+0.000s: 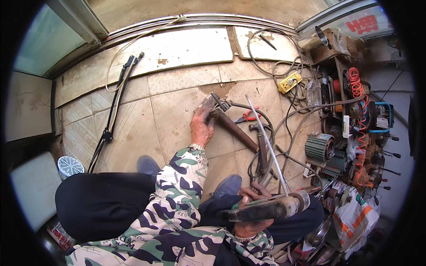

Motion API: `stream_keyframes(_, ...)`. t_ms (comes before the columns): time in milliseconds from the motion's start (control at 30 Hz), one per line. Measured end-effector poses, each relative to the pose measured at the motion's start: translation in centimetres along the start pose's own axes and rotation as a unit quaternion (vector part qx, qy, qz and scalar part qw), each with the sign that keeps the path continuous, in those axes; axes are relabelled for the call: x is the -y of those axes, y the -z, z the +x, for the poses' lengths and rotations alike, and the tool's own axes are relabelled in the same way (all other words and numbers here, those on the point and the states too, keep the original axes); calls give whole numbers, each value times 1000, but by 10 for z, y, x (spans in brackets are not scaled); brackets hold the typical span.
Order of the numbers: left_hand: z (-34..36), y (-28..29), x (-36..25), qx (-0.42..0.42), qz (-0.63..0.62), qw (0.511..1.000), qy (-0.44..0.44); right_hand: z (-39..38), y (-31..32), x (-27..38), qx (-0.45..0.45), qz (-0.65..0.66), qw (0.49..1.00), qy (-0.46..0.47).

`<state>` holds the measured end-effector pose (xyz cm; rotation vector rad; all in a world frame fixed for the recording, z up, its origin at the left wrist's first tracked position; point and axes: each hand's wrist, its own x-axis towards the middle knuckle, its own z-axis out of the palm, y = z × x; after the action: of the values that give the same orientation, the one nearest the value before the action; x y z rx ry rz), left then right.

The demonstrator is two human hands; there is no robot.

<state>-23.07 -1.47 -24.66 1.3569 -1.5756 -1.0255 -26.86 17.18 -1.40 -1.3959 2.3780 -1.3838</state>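
My left hand (202,127) reaches forward to the floor, its fingers closed round the head end of a hammer (237,133) with a thick brown handle. Close to my right knee, my right hand (252,227) grips a dark, elongated metal part (262,210) with a round end, partly hiding the fingers. A long thin silver rod (267,144) slants up and away from that part; whether they are joined I cannot tell. Beside the hammer lie red-handled pliers (249,116) and a second, smaller hammer (262,148).
Black folding metal legs (113,108) lie at the left, near a white perforated basket (70,166). A yellow socket box (289,83) rests among looped cables. Along the right stand a green finned motor (318,147), a red coiled hose (355,80) and a plastic bag (355,224).
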Motion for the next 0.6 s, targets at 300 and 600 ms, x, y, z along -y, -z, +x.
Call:
stream_keyframes(300,1,1,-8,19,-8,1000,13,-27,21,27,-64,-222,972,-26)
stream_keyframes(600,3,3,2,13,-20,1000,-1,-16,-2,-3,31,-35,987,-155)
